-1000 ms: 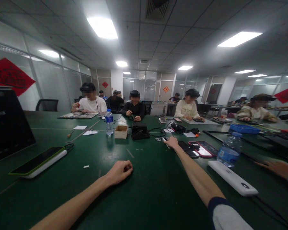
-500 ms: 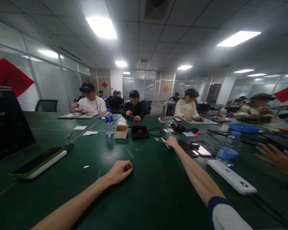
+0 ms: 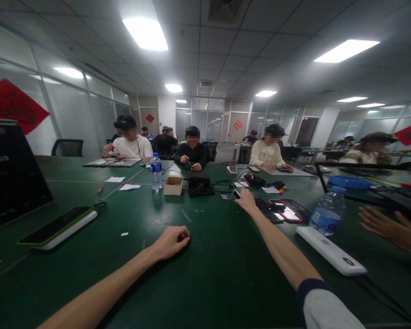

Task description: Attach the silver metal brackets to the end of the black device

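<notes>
A long green-topped work table (image 3: 89, 292) runs through a bright office of glass partitions (image 3: 71, 114) and red diamond-shaped paper decorations (image 3: 13, 106), with seated workers wearing head-mounted cameras along its far side, among them one in a black top (image 3: 192, 153). At 3 o'clock, a co-worker's spread hand (image 3: 387, 228) hovers beside a water bottle (image 3: 328, 211) and a white power bank (image 3: 331, 251). Near the table's centre stand a cardboard box (image 3: 173, 186) and a black device (image 3: 198, 185). The person's right hand (image 3: 248, 202), arm outstretched toward 11 o'clock, has its fingers at a small rectangular item (image 3: 236, 194), whose long axis tilts up to the right; whether they grip it cannot be told. Smartphones (image 3: 269, 211) lie just to the hand's 4 o'clock. The left hand (image 3: 171, 242), curled in a loose fist with nothing visible in it, rests well back at 7 o'clock from the item, leaving the right hand far nearer.
</notes>
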`<state>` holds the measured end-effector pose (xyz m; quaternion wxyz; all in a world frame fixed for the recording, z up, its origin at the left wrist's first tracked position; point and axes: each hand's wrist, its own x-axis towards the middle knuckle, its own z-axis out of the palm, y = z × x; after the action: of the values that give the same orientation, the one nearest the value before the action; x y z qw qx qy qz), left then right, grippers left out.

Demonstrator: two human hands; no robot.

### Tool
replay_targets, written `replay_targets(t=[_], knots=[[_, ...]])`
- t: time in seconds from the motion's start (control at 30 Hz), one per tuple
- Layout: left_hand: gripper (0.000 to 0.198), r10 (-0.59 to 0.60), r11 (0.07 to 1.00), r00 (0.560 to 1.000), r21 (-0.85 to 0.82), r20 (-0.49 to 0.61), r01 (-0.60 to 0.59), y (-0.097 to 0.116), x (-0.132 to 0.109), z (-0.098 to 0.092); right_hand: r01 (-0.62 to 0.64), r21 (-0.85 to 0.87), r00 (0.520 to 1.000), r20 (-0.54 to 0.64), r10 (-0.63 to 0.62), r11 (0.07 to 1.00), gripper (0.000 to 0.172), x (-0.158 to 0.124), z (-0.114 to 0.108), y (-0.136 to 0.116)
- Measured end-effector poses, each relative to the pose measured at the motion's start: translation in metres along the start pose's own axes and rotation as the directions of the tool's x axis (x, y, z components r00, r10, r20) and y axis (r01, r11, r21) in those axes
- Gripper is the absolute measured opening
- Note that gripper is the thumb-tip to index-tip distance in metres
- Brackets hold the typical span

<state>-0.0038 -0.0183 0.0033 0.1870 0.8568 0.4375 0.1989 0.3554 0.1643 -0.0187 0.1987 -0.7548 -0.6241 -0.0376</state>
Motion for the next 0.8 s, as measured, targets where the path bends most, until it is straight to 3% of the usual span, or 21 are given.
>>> replay_targets(t=[0.13,0.2,0.37,0.6,0.8], knots=[[0.020,0.009,1.000,1.000,-0.001,-0.008,-0.009,-0.001,0.000,0.000,0.007,0.016,1.000,-0.021,-0.007,1.000,0.047,-0.003,-0.003,-0.003],[0.019,0.017,1.000,1.000,-0.003,-0.007,-0.017,-0.001,0.000,0.001,-0.030,0.103,0.999,-0.008,0.032,0.994,0.047,-0.003,-0.006,-0.002],[0.019,0.022,0.999,1.000,0.024,-0.012,-0.021,-0.004,0.001,0.003,-0.187,0.312,0.974,0.182,0.135,0.931,0.029,0.004,-0.015,0.007],[0.019,0.031,0.999,0.999,0.010,-0.011,-0.031,-0.007,0.002,0.004,-0.358,0.531,0.902,0.408,0.139,0.768,0.030,0.002,-0.026,0.018],[0.020,0.014,1.000,1.000,0.004,-0.008,-0.013,-0.003,0.001,0.003,-0.404,0.625,0.885,0.453,0.110,0.668,0.027,-0.007,-0.037,0.014]])
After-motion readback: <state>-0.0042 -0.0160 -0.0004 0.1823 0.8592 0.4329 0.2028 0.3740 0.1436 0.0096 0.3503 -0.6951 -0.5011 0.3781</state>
